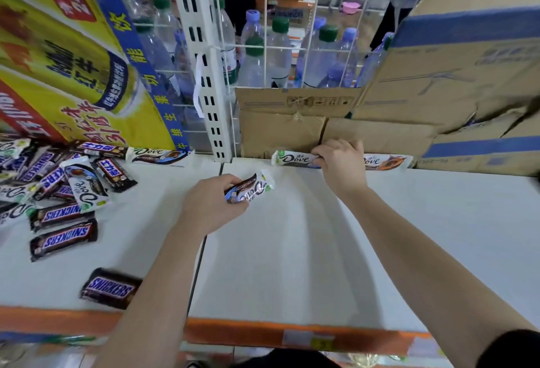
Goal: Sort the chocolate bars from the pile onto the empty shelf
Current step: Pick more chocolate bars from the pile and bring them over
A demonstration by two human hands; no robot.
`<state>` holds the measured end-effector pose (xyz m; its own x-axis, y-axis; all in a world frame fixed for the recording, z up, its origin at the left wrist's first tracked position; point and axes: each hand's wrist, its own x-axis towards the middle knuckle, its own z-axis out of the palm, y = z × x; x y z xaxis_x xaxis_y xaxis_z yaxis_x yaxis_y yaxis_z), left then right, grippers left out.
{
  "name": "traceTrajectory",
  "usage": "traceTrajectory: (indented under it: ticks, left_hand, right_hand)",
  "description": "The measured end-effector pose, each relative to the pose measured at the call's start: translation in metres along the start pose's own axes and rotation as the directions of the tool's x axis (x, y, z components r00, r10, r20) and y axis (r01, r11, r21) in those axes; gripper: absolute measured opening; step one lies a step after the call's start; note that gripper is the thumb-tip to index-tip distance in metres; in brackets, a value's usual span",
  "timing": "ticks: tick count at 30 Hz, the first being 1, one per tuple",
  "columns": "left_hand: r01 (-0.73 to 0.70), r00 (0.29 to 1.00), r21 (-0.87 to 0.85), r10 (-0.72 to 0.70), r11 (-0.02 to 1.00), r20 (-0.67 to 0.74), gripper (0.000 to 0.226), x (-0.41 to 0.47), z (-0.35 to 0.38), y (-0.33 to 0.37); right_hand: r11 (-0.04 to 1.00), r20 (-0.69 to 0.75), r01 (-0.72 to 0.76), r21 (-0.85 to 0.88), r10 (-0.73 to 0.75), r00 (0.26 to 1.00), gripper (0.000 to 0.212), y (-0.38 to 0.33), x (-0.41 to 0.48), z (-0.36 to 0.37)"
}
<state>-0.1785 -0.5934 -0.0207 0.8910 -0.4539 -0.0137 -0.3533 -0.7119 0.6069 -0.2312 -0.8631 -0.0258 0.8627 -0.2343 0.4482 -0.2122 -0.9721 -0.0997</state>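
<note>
My left hand (211,202) grips a white Dove bar (253,188) just above the white shelf (292,250), near its left seam. My right hand (343,163) rests at the back of that shelf, fingers closed on the right end of a Dove bar (292,158) that lies along the rear edge. Another Dove bar (385,161) lies to the right of that hand. The pile (49,186) of Snickers and Dove bars spreads over the left shelf section. A lone Snickers bar (109,288) lies near the front edge.
Brown cardboard boxes (438,99) stand behind and to the right of the shelf. A yellow drinks carton (73,69) stands behind the pile. A white perforated upright (204,75) and wire mesh with water bottles (277,55) close the back. An orange price rail (263,335) runs along the front.
</note>
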Motion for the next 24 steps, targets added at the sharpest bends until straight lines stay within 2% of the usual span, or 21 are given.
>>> traceTrajectory:
  ticks: [7,12,17,20,24]
  left_hand:
    - [-0.009,1.0,-0.04,0.009,0.999,-0.007,0.035,-0.004,-0.001,0.0]
    - [0.058,0.998,-0.113,-0.059,0.992,-0.004,0.04,-0.005,-0.01,-0.008]
    - [0.073,0.997,-0.147,-0.07,0.986,0.029,0.039,-0.005,-0.027,-0.027]
    - [0.012,0.998,-0.166,-0.001,0.986,0.069,0.04,-0.008,-0.039,-0.035]
    - [0.008,0.992,-0.218,0.02,0.976,0.126,0.048,-0.011,-0.05,-0.042]
  right_hand:
    - [1.0,-0.048,0.016,0.008,-0.016,0.999,0.008,-0.002,0.0,0.003]
    - [0.993,-0.066,0.062,0.103,-0.055,0.996,0.015,-0.025,0.005,0.004]
    - [0.98,-0.074,0.06,0.189,-0.047,0.996,0.013,-0.057,0.014,0.014]
    - [0.984,-0.024,0.043,0.171,-0.039,0.999,0.013,-0.075,0.02,0.02]
    - [0.994,-0.061,0.085,0.073,-0.081,0.995,0.023,-0.092,0.024,0.022]
